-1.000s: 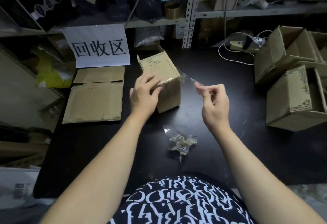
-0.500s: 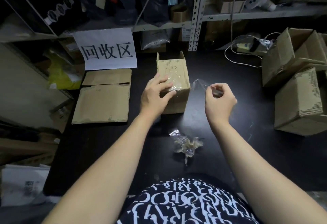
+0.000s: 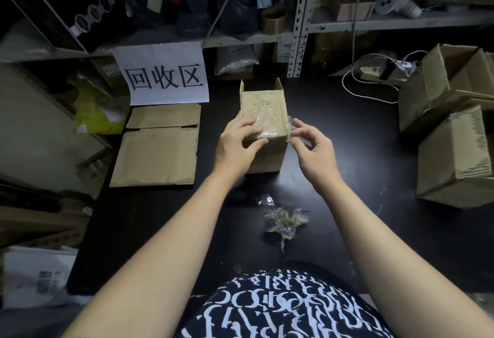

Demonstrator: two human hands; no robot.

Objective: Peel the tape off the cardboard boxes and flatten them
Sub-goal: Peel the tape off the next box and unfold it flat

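A small brown cardboard box (image 3: pixel 270 102) stands on the black table (image 3: pixel 374 225), its taped face turned up and clear tape still shining across it. My left hand (image 3: pixel 238 145) grips the box's near left corner, fingers on top and thumb along the front edge. My right hand (image 3: pixel 312 148) is at the box's right edge and pinches a strip of clear tape (image 3: pixel 289 127) that hangs off that edge. A crumpled wad of peeled tape (image 3: pixel 284 221) lies on the table in front of me.
Flattened cardboard (image 3: pixel 157 150) lies at the left under a white paper sign (image 3: pixel 164 74). Two unflattened boxes (image 3: pixel 454 156) stand at the right edge. A white cable (image 3: pixel 355 89) curls at the back right. Metal shelving (image 3: pixel 299 25) with clutter runs along the back.
The box has been turned square to me and set upright under my left hand. My right hand has come back left with the tape, from beside the box to its right edge.
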